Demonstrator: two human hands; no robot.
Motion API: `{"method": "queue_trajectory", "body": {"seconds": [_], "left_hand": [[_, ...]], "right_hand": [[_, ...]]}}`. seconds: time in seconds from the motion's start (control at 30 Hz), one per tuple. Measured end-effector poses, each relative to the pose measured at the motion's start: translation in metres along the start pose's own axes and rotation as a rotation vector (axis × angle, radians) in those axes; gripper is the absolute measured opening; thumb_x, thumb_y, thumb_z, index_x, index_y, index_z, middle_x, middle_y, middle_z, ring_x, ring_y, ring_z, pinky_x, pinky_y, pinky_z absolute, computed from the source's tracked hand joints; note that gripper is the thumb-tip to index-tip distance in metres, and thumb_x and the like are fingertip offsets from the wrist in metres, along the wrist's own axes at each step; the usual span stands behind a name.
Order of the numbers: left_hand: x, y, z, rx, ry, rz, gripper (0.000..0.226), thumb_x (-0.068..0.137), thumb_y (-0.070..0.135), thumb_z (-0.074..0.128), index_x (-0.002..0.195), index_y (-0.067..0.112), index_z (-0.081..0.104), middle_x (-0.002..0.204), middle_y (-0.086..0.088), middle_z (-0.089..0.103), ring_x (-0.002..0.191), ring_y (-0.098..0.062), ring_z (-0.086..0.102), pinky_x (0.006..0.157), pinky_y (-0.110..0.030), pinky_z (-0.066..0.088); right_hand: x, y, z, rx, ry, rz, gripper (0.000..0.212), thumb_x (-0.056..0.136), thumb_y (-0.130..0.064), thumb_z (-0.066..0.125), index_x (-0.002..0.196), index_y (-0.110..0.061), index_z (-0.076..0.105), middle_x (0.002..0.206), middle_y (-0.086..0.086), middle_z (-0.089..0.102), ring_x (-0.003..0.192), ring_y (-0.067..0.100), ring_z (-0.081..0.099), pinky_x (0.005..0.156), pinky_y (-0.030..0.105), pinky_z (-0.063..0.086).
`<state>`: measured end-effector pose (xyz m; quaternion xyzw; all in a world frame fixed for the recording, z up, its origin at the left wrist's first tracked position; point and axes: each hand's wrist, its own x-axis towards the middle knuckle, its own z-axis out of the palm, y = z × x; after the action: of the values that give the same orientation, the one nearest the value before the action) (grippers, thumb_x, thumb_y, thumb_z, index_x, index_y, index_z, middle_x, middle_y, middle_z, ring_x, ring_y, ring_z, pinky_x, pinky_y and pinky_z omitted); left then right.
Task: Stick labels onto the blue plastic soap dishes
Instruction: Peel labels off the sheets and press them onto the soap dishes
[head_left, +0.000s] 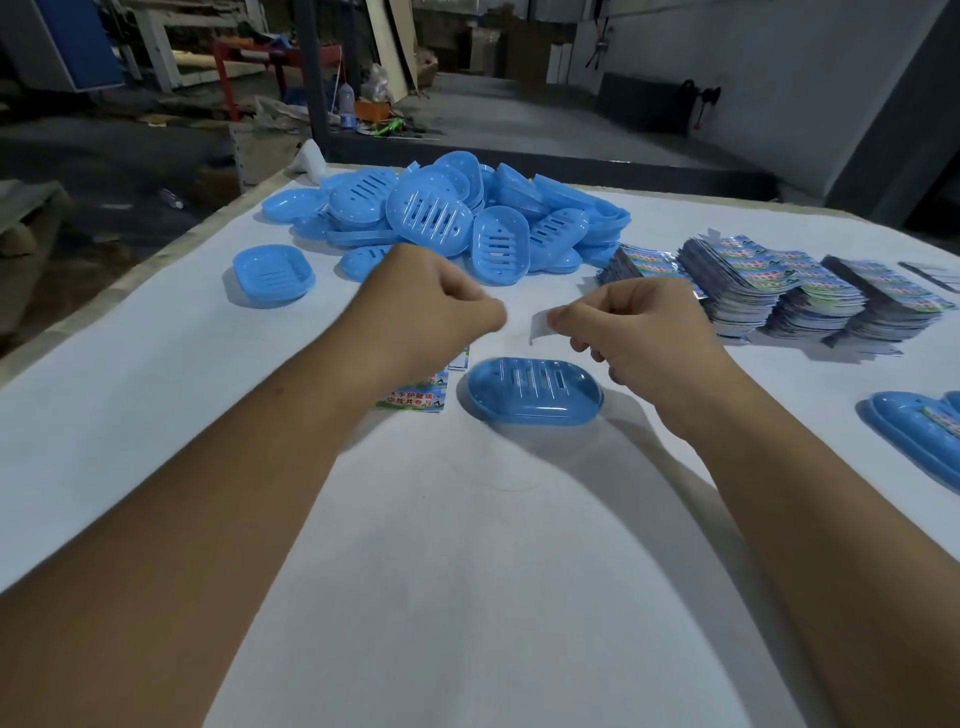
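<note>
White cloth covers the table (156, 395), and one blue soap dish (535, 391) lies on it between both wrists. Just above the dish, the right hand (631, 332) pinches a small white label strip (539, 325) in its fingers. Left of the dish, the left hand (426, 312) is curled over printed labels (415, 397); whether it grips anything is unclear. Behind the dish sit a dish pile (447, 218) and label stacks (789, 291).
</note>
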<state>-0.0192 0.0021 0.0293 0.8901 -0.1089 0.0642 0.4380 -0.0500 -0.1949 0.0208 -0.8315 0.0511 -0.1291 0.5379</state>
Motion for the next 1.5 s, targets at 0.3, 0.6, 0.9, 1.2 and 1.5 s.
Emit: {"method": "queue_trajectory", "body": {"seconds": [0.3,0.6,0.9,1.2,1.5], "left_hand": [[-0.008,0.007,0.01,-0.178,-0.103,-0.017,0.009,0.083,0.04,0.079,0.075,0.037,0.081,0.082,0.01,0.077,0.072,0.001,0.065,0.064,-0.018,0.046],[-0.007,0.006,0.013,-0.293,-0.151,-0.093,0.006,0.083,0.033,0.081,0.078,0.031,0.083,0.09,0.014,0.079,0.103,-0.005,0.069,0.101,-0.032,0.05],[-0.005,0.008,0.012,-0.337,-0.037,-0.198,0.026,0.077,0.047,0.085,0.092,0.025,0.083,0.093,0.014,0.075,0.094,0.0,0.064,0.068,-0.023,0.044],[-0.002,0.006,0.013,-0.33,0.029,-0.247,0.026,0.075,0.048,0.085,0.086,0.025,0.08,0.092,0.007,0.076,0.089,-0.011,0.068,0.064,-0.028,0.046],[-0.002,0.006,0.015,-0.322,0.0,-0.278,0.027,0.074,0.047,0.085,0.082,0.022,0.079,0.088,0.007,0.07,0.079,-0.008,0.06,0.06,-0.028,0.04]], "right_hand": [[-0.005,-0.003,0.004,-0.012,-0.026,-0.1,0.02,0.077,-0.027,0.083,0.066,-0.012,0.075,0.055,-0.006,0.064,0.049,0.007,0.046,0.043,0.017,0.035],[-0.006,-0.004,0.003,0.021,-0.05,-0.121,0.016,0.079,-0.028,0.081,0.069,-0.017,0.078,0.059,-0.007,0.068,0.05,0.001,0.051,0.044,0.013,0.038],[-0.002,0.003,0.002,0.003,-0.056,-0.199,0.027,0.096,-0.035,0.07,0.076,-0.02,0.08,0.068,-0.004,0.073,0.052,0.004,0.05,0.048,0.017,0.041],[0.004,0.006,-0.004,-0.142,0.059,-0.076,0.034,0.085,-0.047,0.075,0.069,-0.017,0.078,0.072,0.008,0.073,0.055,0.01,0.051,0.056,0.031,0.044],[0.004,0.002,-0.005,-0.061,0.007,0.015,0.025,0.08,-0.034,0.079,0.068,-0.012,0.078,0.069,0.011,0.071,0.054,0.011,0.047,0.043,0.021,0.036]]}}
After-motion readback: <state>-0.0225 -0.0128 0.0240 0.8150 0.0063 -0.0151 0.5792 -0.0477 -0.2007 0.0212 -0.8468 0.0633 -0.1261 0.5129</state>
